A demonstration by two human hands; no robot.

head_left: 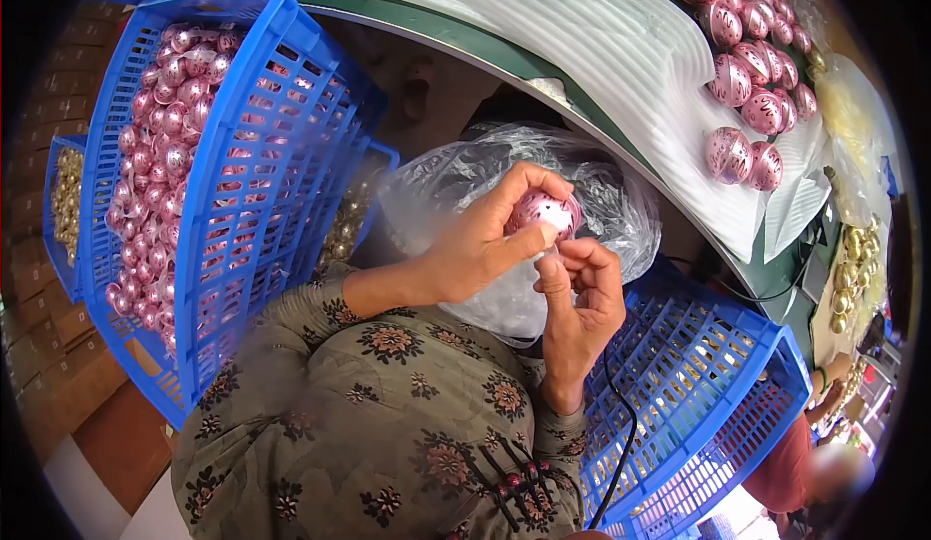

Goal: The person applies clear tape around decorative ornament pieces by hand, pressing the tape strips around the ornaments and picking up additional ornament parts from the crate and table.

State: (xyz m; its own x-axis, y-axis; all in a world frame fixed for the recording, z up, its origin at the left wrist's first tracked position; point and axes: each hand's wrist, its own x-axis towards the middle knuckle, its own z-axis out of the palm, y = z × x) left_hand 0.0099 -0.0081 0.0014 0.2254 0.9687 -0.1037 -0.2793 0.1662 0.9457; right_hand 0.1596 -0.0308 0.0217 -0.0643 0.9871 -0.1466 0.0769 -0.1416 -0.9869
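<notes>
- As you hold the pink ball (pixel 543 212) in front of you, it sits just above the centre of your view, its glossy side catching the light; take it as the middle of your clock.
- Your left hand (pixel 475 249), at 8 o'clock, grips it, the index finger curled over the top and the thumb pressed against its lower side.
- Your right hand (pixel 582 312), at 5 o'clock, has thumb and index finger drawn together at the ball's lower edge, the other fingers curled (whether they pinch anything, you cannot tell from here).
- Behind and below the ball, you have a crumpled clear plastic bag (pixel 621 196).
- At 9 o'clock, your big blue crate (pixel 199 239) is filled with pink balls; beyond it, a smaller blue crate (pixel 60 239) holds gold pieces.
- Between 12 and 1 o'clock, white foam sheeting (pixel 601 36) covers part of the green table (pixel 388 23).
- At 2 o'clock, loose pink balls with dark markings (pixel 766 65) lie on and beside the foam.
- Near 3 o'clock, you have gold ornaments (pixel 849 278).
- Between 4 and 5 o'clock, blue crates (pixel 669 385) stand close by, a black cord (pixel 632 424) running past them, with another person (pixel 787 462) beyond.
</notes>
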